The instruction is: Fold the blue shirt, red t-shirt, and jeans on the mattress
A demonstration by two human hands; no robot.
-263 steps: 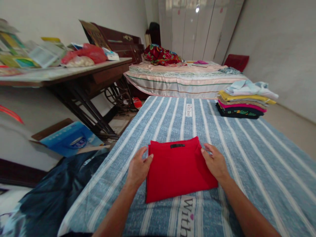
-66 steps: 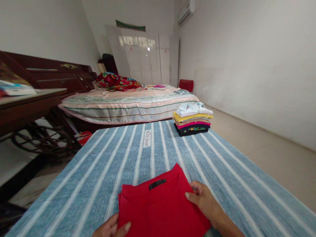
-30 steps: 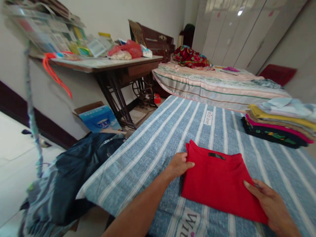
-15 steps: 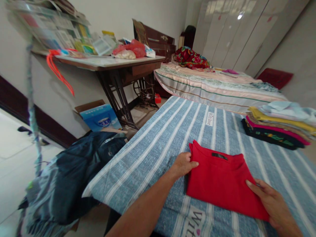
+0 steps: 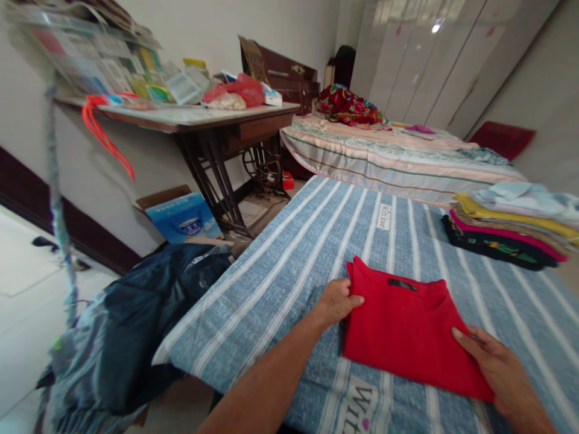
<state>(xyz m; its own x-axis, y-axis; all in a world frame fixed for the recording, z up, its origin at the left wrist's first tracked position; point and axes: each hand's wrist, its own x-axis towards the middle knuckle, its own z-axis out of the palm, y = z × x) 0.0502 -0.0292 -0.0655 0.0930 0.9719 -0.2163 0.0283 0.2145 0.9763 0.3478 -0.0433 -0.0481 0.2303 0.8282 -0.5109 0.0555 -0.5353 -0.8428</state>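
Observation:
A folded red shirt point(image 5: 407, 331) lies flat on the blue-and-white striped cloth point(image 5: 289, 289), its neckline and dark label facing away from me. My left hand point(image 5: 337, 301) grips its left edge near the upper corner, thumb on top and fingers curled underneath. At the right side of the shirt, my right hand point(image 5: 497, 367) holds the edge, thumb on the fabric and the other fingers partly hidden beneath. To the right beyond it sits a stack of folded clothes point(image 5: 506, 235) in black, pink, tan, yellow and pale blue.
At left stands a sewing-machine table point(image 5: 181, 120) loaded with boxes and bags. Dark clothes point(image 5: 136, 319) hang over something beside the striped surface, near a blue carton point(image 5: 181, 214). A bed point(image 5: 384, 157) with a red floral bundle point(image 5: 348, 105) is behind, before a wardrobe point(image 5: 420, 66).
The view has shifted very slightly. Both hands keep their hold on the red shirt, which stays in practically the same place.

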